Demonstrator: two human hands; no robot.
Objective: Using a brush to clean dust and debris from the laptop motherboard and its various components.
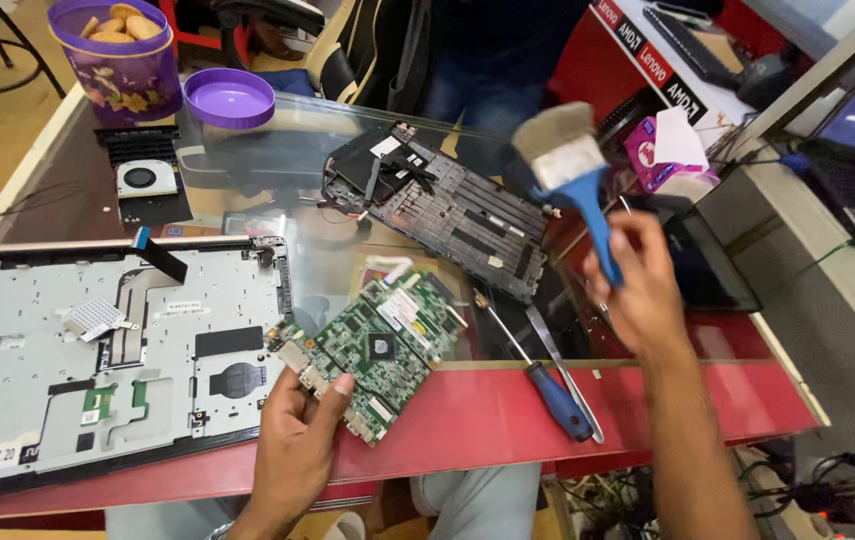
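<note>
Holding a green circuit board [375, 345] by its lower left edge, the left hand [292, 450] has its fingers [339, 388] clamped on it, thumb on top and the rest beneath. The board is tilted, lifted just above the front of the worktop [487, 410], over the seam between the glass top and the red front edge. A dark square chip sits near its middle, and metal ports line the edge by the thumb.

The right hand [639, 285] is raised to the right of the board, fingers closed round the blue handle of a paintbrush [572, 170]; its pale bristles point up and away, blurred.

Between the two hands, a blue-handled screwdriver [537, 375] lies on the worktop, with a thin metal tool [557, 365] just beside it, the two crossing near the handle. Left of the board rests an opened laptop base [97, 350], its grey inner shell facing up. Behind the board lies a dark laptop part [447, 210] with loose wires. Farther back on the left are a cooling fan [145, 180], a purple lid [229, 98] and a purple tub [127, 50] holding biscuits. A pink tissue pack [662, 150] stands at the right rear.
</note>
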